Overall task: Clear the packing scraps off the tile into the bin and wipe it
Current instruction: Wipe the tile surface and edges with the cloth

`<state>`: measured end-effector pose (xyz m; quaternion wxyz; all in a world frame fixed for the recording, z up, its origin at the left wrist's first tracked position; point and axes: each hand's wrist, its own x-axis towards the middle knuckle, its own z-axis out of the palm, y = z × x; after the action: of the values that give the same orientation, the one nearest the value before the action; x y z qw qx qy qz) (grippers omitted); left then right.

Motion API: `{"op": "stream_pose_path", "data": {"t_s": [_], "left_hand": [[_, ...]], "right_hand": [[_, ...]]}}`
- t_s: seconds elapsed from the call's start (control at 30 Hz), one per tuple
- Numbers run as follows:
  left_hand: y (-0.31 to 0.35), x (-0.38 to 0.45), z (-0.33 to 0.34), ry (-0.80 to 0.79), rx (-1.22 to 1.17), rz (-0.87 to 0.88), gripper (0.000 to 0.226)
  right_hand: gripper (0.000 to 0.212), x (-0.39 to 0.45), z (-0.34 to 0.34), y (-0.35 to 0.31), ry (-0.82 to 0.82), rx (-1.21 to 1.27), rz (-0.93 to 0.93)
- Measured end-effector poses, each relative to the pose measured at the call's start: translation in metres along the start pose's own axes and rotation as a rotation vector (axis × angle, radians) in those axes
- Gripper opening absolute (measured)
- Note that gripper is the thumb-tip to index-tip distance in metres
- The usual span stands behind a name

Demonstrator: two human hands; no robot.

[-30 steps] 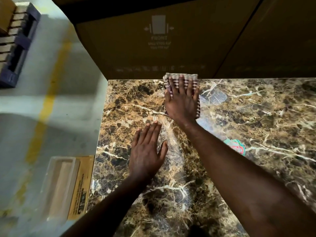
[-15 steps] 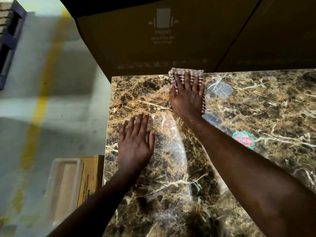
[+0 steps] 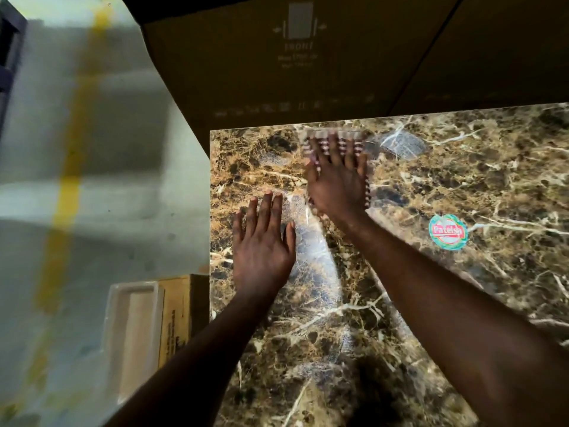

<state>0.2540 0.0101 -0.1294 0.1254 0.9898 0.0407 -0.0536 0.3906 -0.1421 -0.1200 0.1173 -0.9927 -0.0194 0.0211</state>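
Note:
A glossy brown marble-patterned tile (image 3: 431,186) fills the right and lower part of the view. My right hand (image 3: 338,183) presses flat on a red-and-white checked cloth (image 3: 335,141) near the tile's far edge; the cloth is blurred with motion and mostly hidden under the hand. My left hand (image 3: 261,245) lies flat on the tile near its left edge, fingers apart, holding nothing. A round green and red sticker (image 3: 448,232) is stuck on the tile to the right of my right forearm. No loose scraps show on the tile.
Large brown cardboard boxes (image 3: 295,63) stand right behind the tile's far edge. On the grey floor at the left lie a clear plastic tray (image 3: 132,337) and a flat cardboard piece (image 3: 177,315). A yellow line (image 3: 70,167) runs along the floor.
My right hand has drawn the cloth a little back from the tile's far edge and it now blurs with motion. My left hand stays flat, nearer the left edge than a second ago.

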Motion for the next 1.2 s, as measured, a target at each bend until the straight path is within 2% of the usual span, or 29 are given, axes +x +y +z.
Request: {"op": "stream_pose_path", "data": {"t_s": [0.1,0.3,0.37,0.47,0.53,0.7,0.77,0.93,1.1,1.2], "left_hand": [[0.0,0.0,0.001,0.004,-0.007,0.003,0.066],[-0.001,0.0,0.002,0.004,-0.003,0.009,0.068],[-0.001,0.0,0.002,0.011,0.005,0.01,0.068],[-0.001,-0.002,0.003,0.022,0.009,0.016,0.068],[0.0,-0.003,0.002,0.033,0.004,0.019,0.068],[0.001,-0.003,0.001,0.054,-0.01,0.013,0.067],[0.001,-0.003,0.001,0.056,-0.012,0.008,0.067],[0.003,-0.006,-0.001,0.063,-0.01,0.003,0.067],[0.005,-0.007,0.0,0.083,-0.036,-0.005,0.067],[0.003,-0.005,0.001,0.1,-0.031,-0.006,0.068]], "right_hand": [[0.061,-0.031,0.006,0.0,-0.044,-0.034,-0.117],[0.062,-0.041,-0.007,0.053,0.03,-0.014,0.178],[0.062,-0.054,-0.004,0.033,0.028,-0.029,0.124],[0.062,-0.079,0.006,0.008,-0.047,-0.046,-0.084],[0.062,-0.084,0.004,0.015,-0.067,-0.042,-0.109],[0.061,-0.093,-0.003,0.053,-0.005,-0.017,0.103],[0.061,-0.109,0.0,0.043,0.004,-0.021,0.1],[0.062,-0.155,0.007,0.03,-0.035,-0.051,-0.052],[0.061,-0.158,-0.006,0.076,0.001,-0.011,0.182],[0.061,-0.172,-0.002,0.054,0.001,-0.003,0.142]]}}
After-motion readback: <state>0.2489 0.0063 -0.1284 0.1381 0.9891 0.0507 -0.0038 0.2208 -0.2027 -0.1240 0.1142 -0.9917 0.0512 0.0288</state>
